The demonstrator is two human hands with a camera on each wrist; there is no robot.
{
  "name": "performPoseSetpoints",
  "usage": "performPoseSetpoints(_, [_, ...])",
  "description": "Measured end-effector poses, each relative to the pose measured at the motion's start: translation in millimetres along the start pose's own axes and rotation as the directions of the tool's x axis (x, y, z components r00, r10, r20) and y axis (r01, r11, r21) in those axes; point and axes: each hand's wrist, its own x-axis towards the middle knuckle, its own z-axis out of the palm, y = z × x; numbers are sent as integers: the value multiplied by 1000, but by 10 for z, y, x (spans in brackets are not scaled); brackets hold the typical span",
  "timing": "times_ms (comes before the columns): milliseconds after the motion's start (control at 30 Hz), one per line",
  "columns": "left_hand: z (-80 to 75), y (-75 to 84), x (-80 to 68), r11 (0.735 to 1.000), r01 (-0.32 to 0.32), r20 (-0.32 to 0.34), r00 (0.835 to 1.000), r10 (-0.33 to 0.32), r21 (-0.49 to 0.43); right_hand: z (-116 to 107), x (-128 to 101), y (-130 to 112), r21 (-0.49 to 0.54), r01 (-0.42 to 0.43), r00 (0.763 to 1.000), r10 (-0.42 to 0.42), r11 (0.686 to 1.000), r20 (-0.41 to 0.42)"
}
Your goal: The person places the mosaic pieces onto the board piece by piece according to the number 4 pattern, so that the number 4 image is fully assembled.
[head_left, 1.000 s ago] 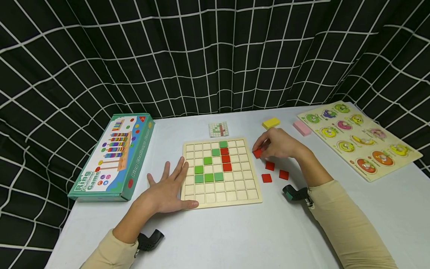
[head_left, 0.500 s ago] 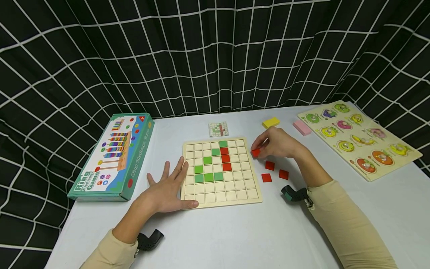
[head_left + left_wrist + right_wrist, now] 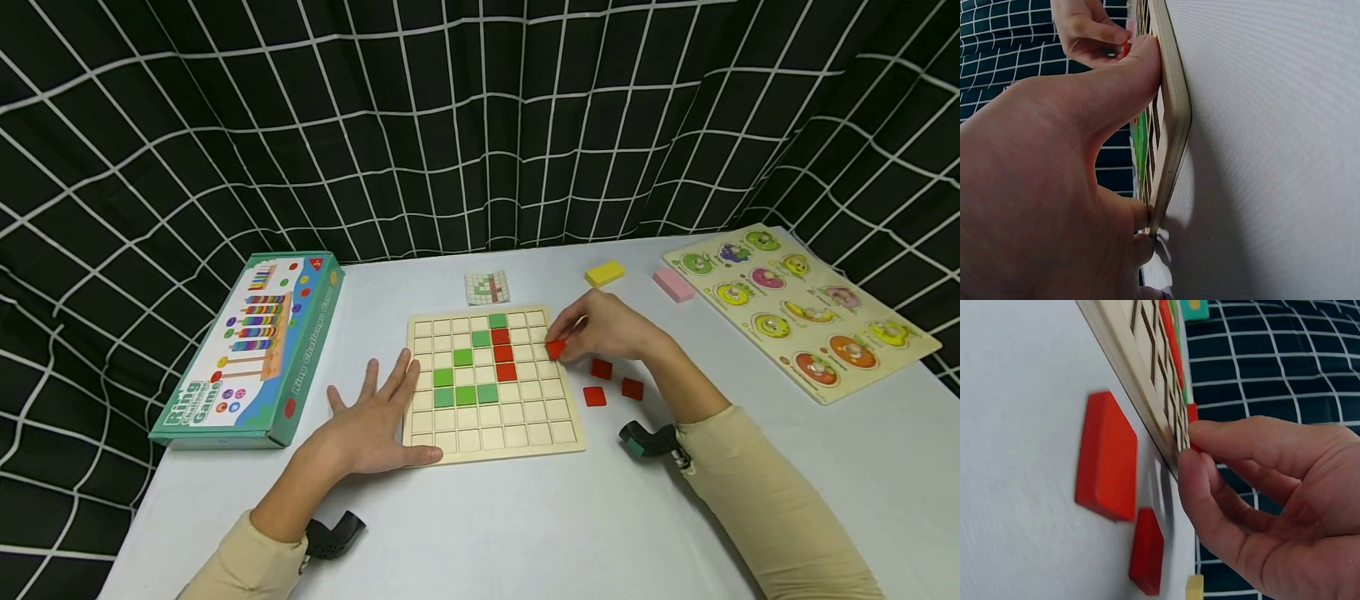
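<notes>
Right hand [image 3: 607, 329] pinches a red tile [image 3: 556, 349] over the board's [image 3: 495, 442] right edge; three loose tiles [image 3: 595, 397] just behind it; left hand [image 3: 372, 421], fingers spread, presses the board's left edge

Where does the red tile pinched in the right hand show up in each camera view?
Head: red tile at the wooden grid board's right edge, in the right hand's grip.
Left wrist: a red sliver at top, past the thumb.
Right wrist: red tile above the fingertips, against the board.
Shared landmark: the wooden grid board.
</notes>
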Motion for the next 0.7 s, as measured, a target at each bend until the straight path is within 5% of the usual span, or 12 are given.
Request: performPoseSetpoints(700, [10, -12, 6, 1000, -2, 1, 1000, 2, 0, 240, -15, -210, 60, 8, 1000, -8, 998, 15])
